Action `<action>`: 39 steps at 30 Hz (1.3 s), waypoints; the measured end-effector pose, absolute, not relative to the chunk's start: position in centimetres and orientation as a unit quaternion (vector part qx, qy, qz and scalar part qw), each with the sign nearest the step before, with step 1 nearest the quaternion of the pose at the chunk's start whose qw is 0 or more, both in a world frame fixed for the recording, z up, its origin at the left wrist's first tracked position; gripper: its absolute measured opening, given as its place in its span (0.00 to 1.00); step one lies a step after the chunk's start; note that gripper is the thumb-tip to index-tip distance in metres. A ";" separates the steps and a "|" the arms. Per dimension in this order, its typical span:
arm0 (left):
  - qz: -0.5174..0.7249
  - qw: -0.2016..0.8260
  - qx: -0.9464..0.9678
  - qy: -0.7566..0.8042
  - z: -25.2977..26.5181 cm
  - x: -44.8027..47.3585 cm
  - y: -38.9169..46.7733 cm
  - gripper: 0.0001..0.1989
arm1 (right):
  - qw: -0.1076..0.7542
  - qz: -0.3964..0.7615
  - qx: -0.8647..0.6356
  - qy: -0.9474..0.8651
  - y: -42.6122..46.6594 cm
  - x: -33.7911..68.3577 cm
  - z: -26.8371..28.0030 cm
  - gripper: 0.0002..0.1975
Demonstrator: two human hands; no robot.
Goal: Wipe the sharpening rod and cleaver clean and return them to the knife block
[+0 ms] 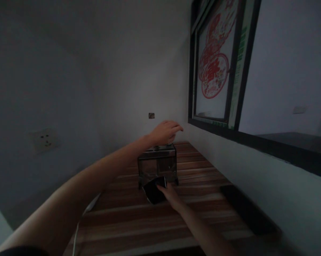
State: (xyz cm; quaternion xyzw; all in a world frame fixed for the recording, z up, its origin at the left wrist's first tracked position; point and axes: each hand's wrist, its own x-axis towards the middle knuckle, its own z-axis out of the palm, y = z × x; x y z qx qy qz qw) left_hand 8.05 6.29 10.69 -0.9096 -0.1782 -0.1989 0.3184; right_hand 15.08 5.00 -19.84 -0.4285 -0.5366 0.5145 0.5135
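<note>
A small clear box-shaped tank (157, 164) stands on a striped wooden table (198, 209) against the wall. My left hand (164, 132) reaches over the top of the tank with the fingers curled down at its lid; whether it grips anything is unclear. My right hand (169, 193) is lower, in front of the tank, holding a flat black object (154, 192) against the tank's front side.
A white cable (82, 220) hangs off the table's left edge. A wall socket (44, 140) sits on the left wall. A dark-framed window (219, 67) with a red paper cutting is on the right wall, with a dark sill below.
</note>
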 end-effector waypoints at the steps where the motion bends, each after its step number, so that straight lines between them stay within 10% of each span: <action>1: -0.137 0.339 -0.916 -0.164 11.2 8.4 7.2 0.20 | 0.509 0.514 -0.432 -0.539 5.1 15.0 -19.9 0.26; 8: 0.070 0.459 -0.868 -0.179 10.8 9.8 11.9 0.17 | 0.489 0.508 -0.447 -0.550 4.7 15.0 -19.7 0.23; 39: 0.047 0.338 -0.848 -0.404 6.1 13.4 16.4 0.07 | 0.478 0.483 -0.441 -0.587 4.9 13.8 -19.9 0.18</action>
